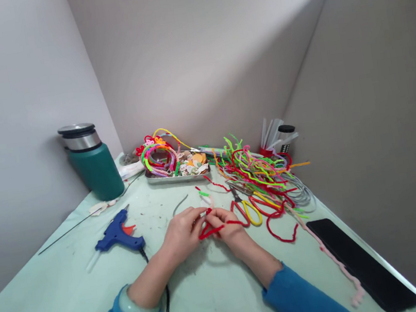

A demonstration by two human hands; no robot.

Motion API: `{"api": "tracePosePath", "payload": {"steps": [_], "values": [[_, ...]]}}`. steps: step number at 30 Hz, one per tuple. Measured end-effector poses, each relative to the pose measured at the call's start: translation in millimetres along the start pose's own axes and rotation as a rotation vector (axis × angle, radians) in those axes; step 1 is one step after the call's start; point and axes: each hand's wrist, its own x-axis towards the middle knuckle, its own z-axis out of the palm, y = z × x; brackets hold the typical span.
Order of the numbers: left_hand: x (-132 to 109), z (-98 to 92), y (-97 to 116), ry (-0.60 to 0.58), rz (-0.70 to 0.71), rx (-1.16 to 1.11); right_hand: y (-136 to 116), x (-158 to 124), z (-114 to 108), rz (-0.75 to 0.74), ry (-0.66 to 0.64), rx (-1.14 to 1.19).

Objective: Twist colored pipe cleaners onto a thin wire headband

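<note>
- Nearest us, our left hand [182, 233] and right hand [230, 228] meet low over the pale green counter [76, 295], both sets of fingers pinched on one fuzzy red pipe cleaner [210, 230].
- We judge that wire light, soft-coated and easily bent; it holds a kink, so gripping close beside the bend gives control.
- Left of the hands lies a blue hot-glue gun [117, 235]; right of them, yellow-handled scissors [248, 209].
- Further right sits a flat black phone [363, 264].
- Beyond, a tangled heap of coloured pipe cleaners [259, 169], a metal tray of scraps [177, 170] and a green steel-lidded flask [92, 162] stand by the wall.
</note>
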Motion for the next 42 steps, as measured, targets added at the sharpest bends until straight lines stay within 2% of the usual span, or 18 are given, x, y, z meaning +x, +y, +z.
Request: {"api": "tracePosePath", "payload": {"steps": [7,12,14,23,28,35,42], "values": [[2.0,-0.2,-0.2,0.037,-0.192,-0.089,0.5,-0.7,0.5,-0.094,-0.074,-0.098],[2.0,-2.2,2.3,0.068,-0.191,-0.124,0.0,-1.4,1.6,-0.143,0.012,-0.204],[1.9,-2.9,3.6,0.072,-0.191,-0.139,-1.4,-2.8,2.4,-0.173,0.015,-0.226],[1.6,-3.8,6.0,0.085,-0.245,-0.081,2.1,-0.8,4.0,-0.118,0.01,-0.164],[1.9,-4.3,6.8,0.086,-0.221,-0.077,6.3,-0.2,3.8,-0.095,-0.02,-0.14],[1.4,-0.9,1.0,0.165,-0.149,-0.027,2.8,-1.0,3.3,-0.111,-0.024,-0.076],[0.0,0.5,-1.6,0.149,-0.082,0.021,-1.7,-0.3,0.1,-0.213,0.142,-0.048]]}}
